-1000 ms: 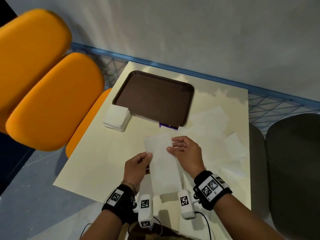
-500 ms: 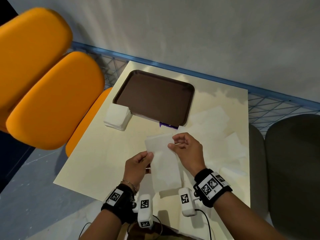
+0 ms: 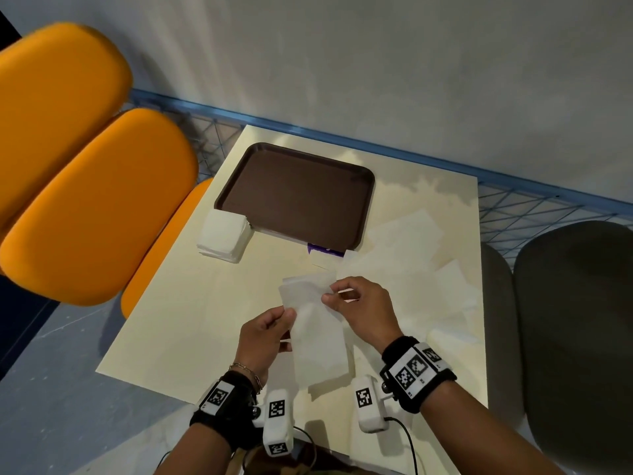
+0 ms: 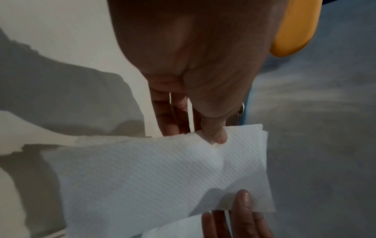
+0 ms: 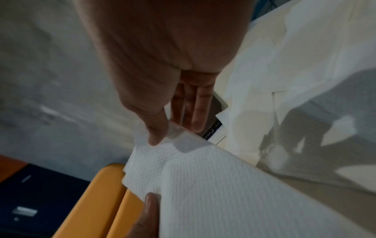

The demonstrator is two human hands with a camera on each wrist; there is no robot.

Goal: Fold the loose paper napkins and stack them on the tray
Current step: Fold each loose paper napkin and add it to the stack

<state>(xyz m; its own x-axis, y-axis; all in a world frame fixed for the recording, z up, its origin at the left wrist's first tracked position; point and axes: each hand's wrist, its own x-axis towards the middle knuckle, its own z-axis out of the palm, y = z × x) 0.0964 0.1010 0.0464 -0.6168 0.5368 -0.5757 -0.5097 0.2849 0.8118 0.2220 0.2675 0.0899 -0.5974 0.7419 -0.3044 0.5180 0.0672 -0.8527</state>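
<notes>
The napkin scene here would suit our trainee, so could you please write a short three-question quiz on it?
1. True or false: the tray already holds folded napkins.
2. Which hands pinch the napkin? A) left hand only B) right hand only C) both
3. Fill in: the white stack sits on the table at the tray's near-____ corner.

Key: 1 false; 2 C; 3 left.

Grey wall (image 3: 376,63), orange chairs (image 3: 96,207)
</notes>
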